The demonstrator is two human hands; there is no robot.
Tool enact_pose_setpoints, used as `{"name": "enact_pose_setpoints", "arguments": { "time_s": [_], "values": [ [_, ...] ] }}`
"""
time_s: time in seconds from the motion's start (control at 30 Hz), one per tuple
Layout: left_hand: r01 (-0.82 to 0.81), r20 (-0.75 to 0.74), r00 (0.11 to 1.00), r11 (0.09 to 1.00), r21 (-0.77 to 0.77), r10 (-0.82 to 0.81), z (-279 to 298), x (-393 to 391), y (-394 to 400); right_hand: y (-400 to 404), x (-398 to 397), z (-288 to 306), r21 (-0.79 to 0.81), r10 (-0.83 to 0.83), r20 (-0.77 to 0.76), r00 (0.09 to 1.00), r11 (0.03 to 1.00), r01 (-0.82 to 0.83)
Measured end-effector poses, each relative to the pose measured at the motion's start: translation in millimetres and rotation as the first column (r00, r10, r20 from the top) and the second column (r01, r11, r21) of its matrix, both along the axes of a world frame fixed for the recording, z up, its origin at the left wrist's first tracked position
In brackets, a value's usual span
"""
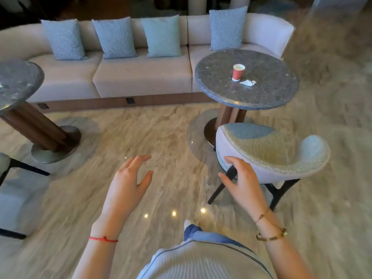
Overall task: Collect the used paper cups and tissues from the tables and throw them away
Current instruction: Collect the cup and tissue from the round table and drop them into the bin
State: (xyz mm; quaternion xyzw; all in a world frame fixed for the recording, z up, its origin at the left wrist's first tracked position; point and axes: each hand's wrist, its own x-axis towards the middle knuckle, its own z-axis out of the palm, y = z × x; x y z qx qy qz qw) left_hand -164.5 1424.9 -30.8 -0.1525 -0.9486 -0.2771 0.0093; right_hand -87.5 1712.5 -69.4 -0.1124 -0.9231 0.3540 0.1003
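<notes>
Hands, left hand [128,179] and right hand [242,181], raised forward, fingers spread, empty.

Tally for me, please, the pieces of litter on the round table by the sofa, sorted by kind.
Red paper cup: 1
Crumpled white tissue: 1
Total: 2
Both sit on the round stone-topped table; both hands are empty.

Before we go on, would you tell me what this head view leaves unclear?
- Red paper cup: contents not visible at this angle.
- Left table: cut by the frame edge; a white speck there is too small to identify.
- Bin: none in view.
- Crumpled tissue: too small to count pieces.
</notes>
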Motion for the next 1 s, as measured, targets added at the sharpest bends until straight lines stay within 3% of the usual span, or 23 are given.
{"name": "enact_pose_setpoints", "arguments": {
  "time_s": [0.3,0.53,0.73,1.0],
  "values": [
    [0.025,0.000,1.000,0.999,0.037,-0.025,4,-186,50,52,-193,9,0.027,-0.034,-0.027,0.999,0.999,0.034],
    [0.210,0.000,0.978,0.976,0.054,-0.210,-13,-365,117,109,-317,-13,0.002,-0.249,-0.045,0.967,0.968,0.249],
    [0.415,0.004,0.909,0.908,0.062,-0.416,-15,-515,202,168,-419,-25,0.003,-0.448,-0.041,0.893,0.894,0.448],
    [0.620,0.060,0.774,0.774,0.133,-0.630,-40,-633,354,258,-498,-59,-0.006,-0.663,0.137,0.736,0.743,0.670]
  ]
}}
